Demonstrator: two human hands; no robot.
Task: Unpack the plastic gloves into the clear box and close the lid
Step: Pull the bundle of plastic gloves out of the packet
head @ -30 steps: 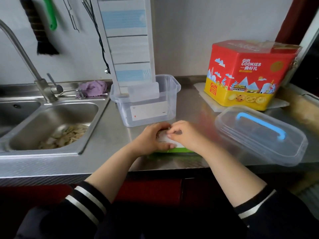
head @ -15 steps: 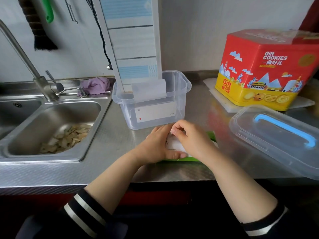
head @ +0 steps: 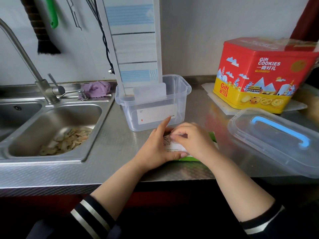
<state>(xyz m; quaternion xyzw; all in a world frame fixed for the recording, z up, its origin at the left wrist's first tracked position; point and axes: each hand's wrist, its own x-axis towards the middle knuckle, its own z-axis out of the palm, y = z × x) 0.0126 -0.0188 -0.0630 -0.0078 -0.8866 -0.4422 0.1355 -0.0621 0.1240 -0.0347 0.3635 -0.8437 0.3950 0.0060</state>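
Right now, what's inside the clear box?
The clear box holds a tall white-and-blue carton standing up out of it and a white card against its front wall. No loose gloves show; the floor behind the card is hidden.

The glove packet (head: 174, 147), a flat white carton with green edges and a small black glove drawing, lies on the steel counter near its front edge, largely covered by both hands; whether it is opened yet cannot be told. The clear box (head: 151, 107) stands upright and lidless at 12 o'clock from the packet, just beside it, bearing a white label. Its clear lid (head: 276, 142), blue handle up, rests at 3 o'clock.
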